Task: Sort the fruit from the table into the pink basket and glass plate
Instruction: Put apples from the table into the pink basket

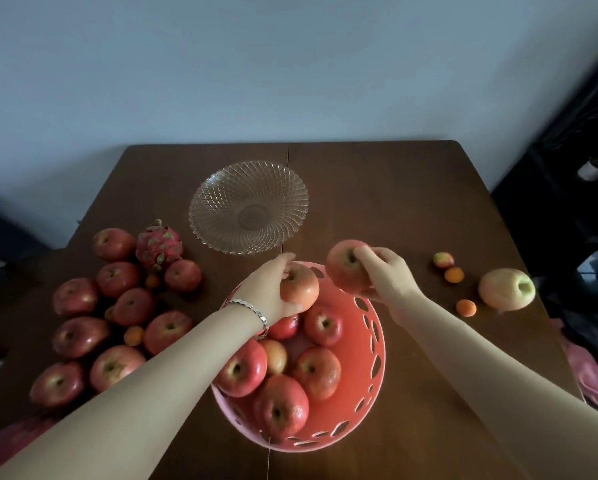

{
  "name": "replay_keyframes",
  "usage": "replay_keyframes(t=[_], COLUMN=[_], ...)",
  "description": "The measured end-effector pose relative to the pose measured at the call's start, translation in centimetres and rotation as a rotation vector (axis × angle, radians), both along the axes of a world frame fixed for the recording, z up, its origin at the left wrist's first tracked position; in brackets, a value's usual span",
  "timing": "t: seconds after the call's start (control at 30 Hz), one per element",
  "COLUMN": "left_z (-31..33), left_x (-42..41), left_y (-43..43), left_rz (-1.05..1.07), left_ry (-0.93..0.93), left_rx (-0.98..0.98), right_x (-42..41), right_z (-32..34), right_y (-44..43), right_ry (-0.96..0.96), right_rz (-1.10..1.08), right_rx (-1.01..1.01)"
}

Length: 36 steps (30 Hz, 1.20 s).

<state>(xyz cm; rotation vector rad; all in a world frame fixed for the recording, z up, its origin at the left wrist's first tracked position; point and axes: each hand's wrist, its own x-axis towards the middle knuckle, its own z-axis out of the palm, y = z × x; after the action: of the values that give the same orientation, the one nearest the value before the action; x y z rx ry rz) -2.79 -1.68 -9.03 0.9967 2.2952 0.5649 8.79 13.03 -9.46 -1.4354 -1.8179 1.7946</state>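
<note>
We curl our left hand [268, 289] round a smooth red apple [301, 289] and grip a second apple [344, 271] in our right hand [389, 277]. Both are at the pink basket's [377, 358] far rim, likely for dropping in. The perforated plastic cradles glossy apples [316, 372]. Beyond the basket sits the faceted glass plate [249, 206]; left of it, more apples [117, 323] crowd the wooden counter [412, 202].

Colours and patterns. My left hand [266, 289] holds an orange-red apple [301, 289]; my right hand [391, 275] holds a rosy red apple [344, 271]. The pink basket [377, 341] has oval cut-outs in its wall. The clear glass plate [221, 188] has a diamond lattice. The magenta dragon fruit [158, 244] has green-tipped scales. A yellow-green apple [506, 289] lies on the dark brown desk [394, 202]. The bracelet [256, 311] on my wrist is silver.
</note>
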Motion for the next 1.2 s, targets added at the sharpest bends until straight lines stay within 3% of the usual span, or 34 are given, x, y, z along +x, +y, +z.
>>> replay_keyframes(t=[0.13, 0.23, 0.43, 0.53, 0.8, 1.03, 1.2], left_z=[-1.0, -1.2, -2.1, -2.6, -3.4, -3.5, -1.7], left_x=[0.1, 0.3, 0.1, 0.4, 0.8, 1.0, 2.5], left_y=[0.0, 0.0, -0.1, -0.1, 0.2, 0.5, 1.9], left_rz=[-0.173, -0.189, -0.258, -0.216, -0.193, -0.180, 0.031], left_ry=[0.222, 0.305, 0.502, 0.460, 0.450, 0.454, 0.184], left_rx=[-0.067, -0.046, -0.187, -0.148, -0.108, -0.138, 0.280], right_x=[2.7, 2.5, 2.1, 2.9, 2.7, 0.2, 1.1], right_z=[-0.1, -0.8, -3.0, -3.9, -3.9, -2.5, -3.0], right_y=[-0.5, -2.2, -3.7, -3.3, -3.0, -2.4, -2.1], right_ry=[-0.154, -0.150, -0.223, -0.221, -0.279, -0.434, -0.345], right_rz=[0.175, 0.287, 0.419, 0.410, 0.674, 0.788, 0.775], right_rx=[0.251, 0.401, 0.658, 0.700, 0.822, 0.858, 0.833])
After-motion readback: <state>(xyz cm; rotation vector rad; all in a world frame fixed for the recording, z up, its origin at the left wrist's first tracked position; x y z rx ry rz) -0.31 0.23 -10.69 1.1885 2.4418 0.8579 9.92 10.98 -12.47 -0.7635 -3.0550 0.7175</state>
